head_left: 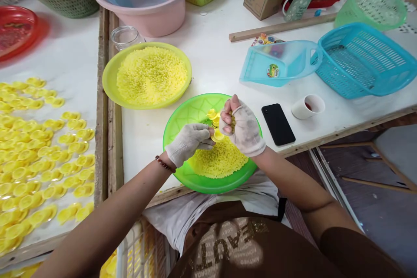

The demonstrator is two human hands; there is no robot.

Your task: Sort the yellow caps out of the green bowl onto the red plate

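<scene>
My left hand (192, 142), in a fingerless white glove, pinches a small round yellow plastic piece (217, 135) above the green basin (174, 163). Close beside it, my right hand (244, 128), gloved the same way, is curled closed around what look like yellow pellets (232, 122), partly hidden by the fingers. Loose yellow pellets (218, 158) are heaped in the near part of the basin. Beyond my fingertips, a few more yellow plastic pieces (213, 115) show against the basin's far side.
A yellow bowl (107, 82) of pellets stands at the upper left of the green basin. Rows of yellow pieces (42, 156) cover the left board past a wooden ledge (110, 147). A phone (278, 124), white cup (306, 107), blue scoop (260, 67) and blue basket (358, 74) lie right.
</scene>
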